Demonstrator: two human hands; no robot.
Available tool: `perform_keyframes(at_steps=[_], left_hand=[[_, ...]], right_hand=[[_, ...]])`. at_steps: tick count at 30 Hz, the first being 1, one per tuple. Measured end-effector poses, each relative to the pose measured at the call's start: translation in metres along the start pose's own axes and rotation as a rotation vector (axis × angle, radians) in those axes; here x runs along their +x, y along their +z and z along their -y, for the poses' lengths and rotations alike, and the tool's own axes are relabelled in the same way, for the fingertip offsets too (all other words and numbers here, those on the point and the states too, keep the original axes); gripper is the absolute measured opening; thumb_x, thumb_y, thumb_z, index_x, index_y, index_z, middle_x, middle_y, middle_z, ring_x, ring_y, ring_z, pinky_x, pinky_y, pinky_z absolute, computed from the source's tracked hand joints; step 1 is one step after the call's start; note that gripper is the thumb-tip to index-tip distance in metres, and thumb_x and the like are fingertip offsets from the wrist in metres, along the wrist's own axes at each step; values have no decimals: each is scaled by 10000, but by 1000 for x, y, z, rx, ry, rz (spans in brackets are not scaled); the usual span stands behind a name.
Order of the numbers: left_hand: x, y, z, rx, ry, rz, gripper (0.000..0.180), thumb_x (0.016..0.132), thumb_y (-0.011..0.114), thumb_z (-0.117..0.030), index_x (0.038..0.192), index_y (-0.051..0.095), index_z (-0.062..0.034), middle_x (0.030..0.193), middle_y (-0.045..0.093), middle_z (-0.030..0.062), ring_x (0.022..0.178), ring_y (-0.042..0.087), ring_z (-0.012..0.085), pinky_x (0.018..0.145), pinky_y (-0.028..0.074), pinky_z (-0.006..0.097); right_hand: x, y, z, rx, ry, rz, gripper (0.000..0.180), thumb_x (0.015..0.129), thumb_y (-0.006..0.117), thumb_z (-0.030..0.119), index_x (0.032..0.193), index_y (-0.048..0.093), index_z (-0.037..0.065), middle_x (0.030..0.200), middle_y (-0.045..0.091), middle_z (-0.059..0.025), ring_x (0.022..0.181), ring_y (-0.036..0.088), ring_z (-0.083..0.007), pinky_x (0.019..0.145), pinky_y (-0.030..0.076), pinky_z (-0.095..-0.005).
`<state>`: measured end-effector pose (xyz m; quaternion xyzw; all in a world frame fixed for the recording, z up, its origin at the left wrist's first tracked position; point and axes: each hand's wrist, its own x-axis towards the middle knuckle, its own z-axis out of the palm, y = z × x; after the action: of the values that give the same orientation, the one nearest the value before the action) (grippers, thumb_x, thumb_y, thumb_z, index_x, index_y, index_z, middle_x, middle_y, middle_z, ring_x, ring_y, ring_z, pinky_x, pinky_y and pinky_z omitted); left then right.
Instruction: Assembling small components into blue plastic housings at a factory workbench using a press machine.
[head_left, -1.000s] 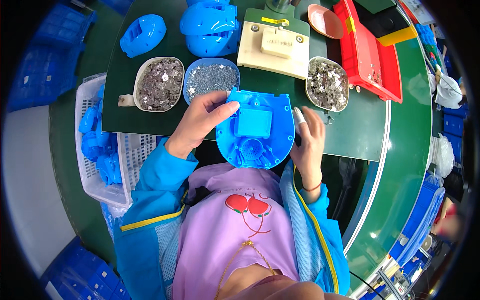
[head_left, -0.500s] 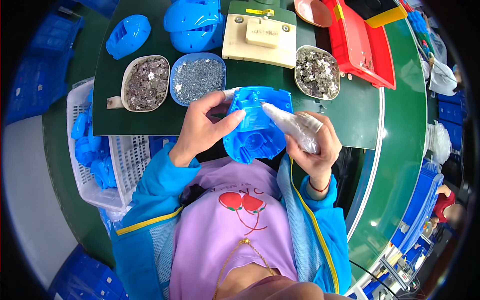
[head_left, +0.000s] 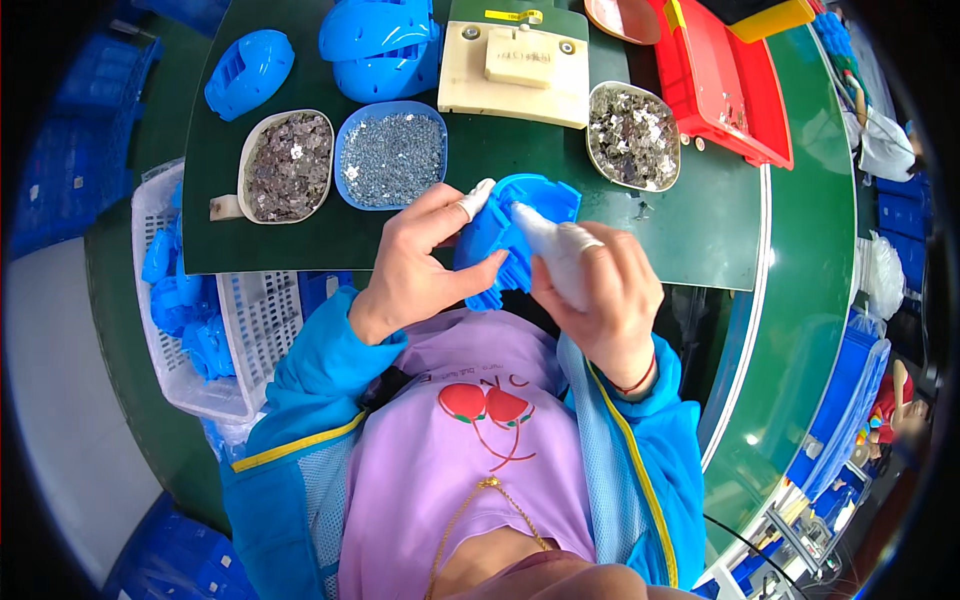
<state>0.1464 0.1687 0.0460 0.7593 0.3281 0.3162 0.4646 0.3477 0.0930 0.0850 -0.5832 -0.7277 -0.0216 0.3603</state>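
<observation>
We hold the blue plastic shell (head_left: 510,235) on edge over the near edge of the green mat (head_left: 470,200), left hand (head_left: 425,265) clasping its side, right hand (head_left: 595,285) closed on its other side. We judge assembly midway: screws (head_left: 392,155) remain in their dish. The shell's inner face is hidden.

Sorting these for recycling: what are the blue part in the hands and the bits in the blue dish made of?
Blue part: looks like moulded plastic, uniform bright blue with thin ribs and a soft sheen. Bits in the blue dish: probably metal, small grey pieces that glint silver; too small to tell their kind.
</observation>
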Motion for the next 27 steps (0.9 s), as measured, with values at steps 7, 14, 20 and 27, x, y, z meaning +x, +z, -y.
perform_keyframes(at_steps=[7, 14, 20, 27], left_hand=[[-2, -13, 24, -297, -220, -154, 339, 881, 743, -165, 1100, 651, 77, 928, 610, 73, 845, 601, 117, 767, 518, 275], [3, -25, 17, -539, -393, -105, 315, 974, 661, -243, 1151, 659, 18, 1033, 638, 29, 922, 581, 69, 829, 479, 241], [23, -23, 14, -563, -353, -256, 337, 987, 643, -270, 1174, 650, 10, 1009, 653, 32, 950, 563, 68, 836, 468, 237], [160, -50, 31, -296, -244, -172, 442, 1002, 598, -380, 1224, 643, -1, 1054, 687, 37, 973, 625, 88, 846, 506, 254]], right_hand=[[9, -27, -23, 170, 184, -90, 345, 742, 816, 103, 1029, 670, -23, 937, 696, -187, 814, 707, -275, 701, 562, -353], [-62, 31, -67, 254, 421, -189, 321, 921, 621, 66, 1208, 569, -69, 1256, 588, -230, 1171, 576, -336, 1010, 440, -410], [-36, 41, -58, 61, 216, -77, 337, 969, 530, 126, 1254, 597, -40, 1433, 481, -207, 1281, 486, -365, 1079, 356, -429], [70, 74, -83, 375, 382, -331, 304, 1050, 428, 195, 1078, 593, -59, 1004, 568, -183, 875, 575, -324, 778, 461, -409]])
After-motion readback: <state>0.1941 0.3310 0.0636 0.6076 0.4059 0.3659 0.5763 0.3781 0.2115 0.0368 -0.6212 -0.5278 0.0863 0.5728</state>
